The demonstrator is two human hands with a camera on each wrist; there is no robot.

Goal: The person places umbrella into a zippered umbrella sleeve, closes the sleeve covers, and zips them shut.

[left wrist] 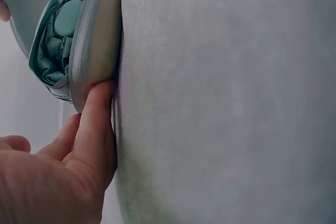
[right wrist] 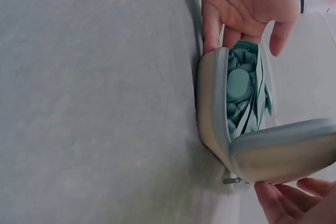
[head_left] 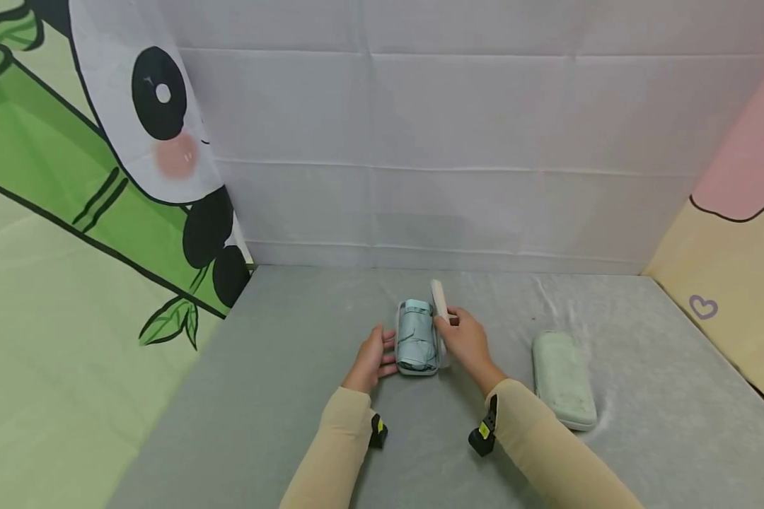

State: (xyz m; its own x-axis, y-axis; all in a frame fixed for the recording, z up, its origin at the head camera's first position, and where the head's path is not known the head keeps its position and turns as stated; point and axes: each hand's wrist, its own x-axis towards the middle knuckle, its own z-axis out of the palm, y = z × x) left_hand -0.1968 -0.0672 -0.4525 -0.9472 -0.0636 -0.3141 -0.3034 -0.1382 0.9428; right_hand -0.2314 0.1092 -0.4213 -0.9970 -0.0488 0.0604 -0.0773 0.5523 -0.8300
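Bundle (head_left: pixel 417 339) in left case (head_left: pixel 417 372) — right case (head_left: pixel 563 382) set apart, both on table (head_left: pixel 261 396).

at the centre of the head view, the open case (right wrist: pixel 210 98) has a matt, smooth-looking shell, edged with woven-looking zip tape (left wrist: pixel 83 45); its small pull (right wrist: pixel 231 181) looks metallic. the folded bundle (head_left: pixel 416 338) is thin, wrinkled cloth, and its rounded end piece (right wrist: pixel 239 85) looks like smooth matt plastic. the closed case (head_left: pixel 564 378) at lower right is matt. the grey covering (head_left: pixel 261 367) across the bottom is soft-looking, velvety cloth; the pale backdrop (head_left: pixel 452 127) above is thin, creased cloth. the sleeves (head_left: pixel 337 445) at the bottom edge are matt fabric.
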